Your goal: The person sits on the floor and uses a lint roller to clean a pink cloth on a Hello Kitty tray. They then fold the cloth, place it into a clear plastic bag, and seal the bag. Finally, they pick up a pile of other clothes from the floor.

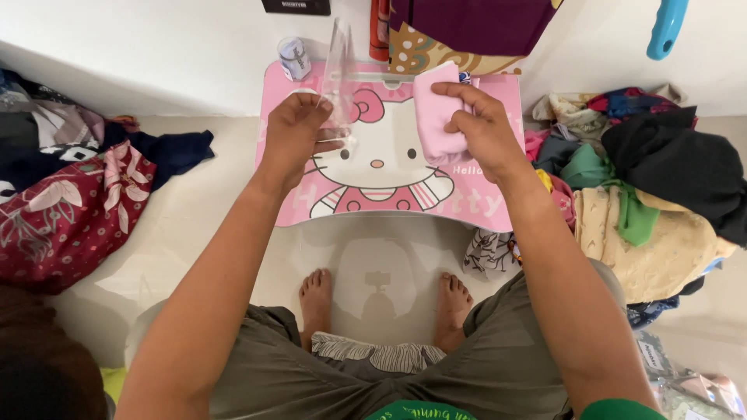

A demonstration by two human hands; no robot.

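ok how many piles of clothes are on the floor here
2. One mixed heap of clothes lies left of the pink cartoon-cat lap table, another heap lies right of it. Both run past the frame edges, so more may be hidden.

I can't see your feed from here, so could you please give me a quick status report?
Left hand holds clear plastic bag. Right hand grips folded pink cloth. Both above pink lap table. Nothing between them.

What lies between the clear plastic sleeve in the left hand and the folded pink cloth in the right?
In the head view, only the bare pink cartoon-cat tabletop shows between the clear plastic sleeve and the folded pink cloth.
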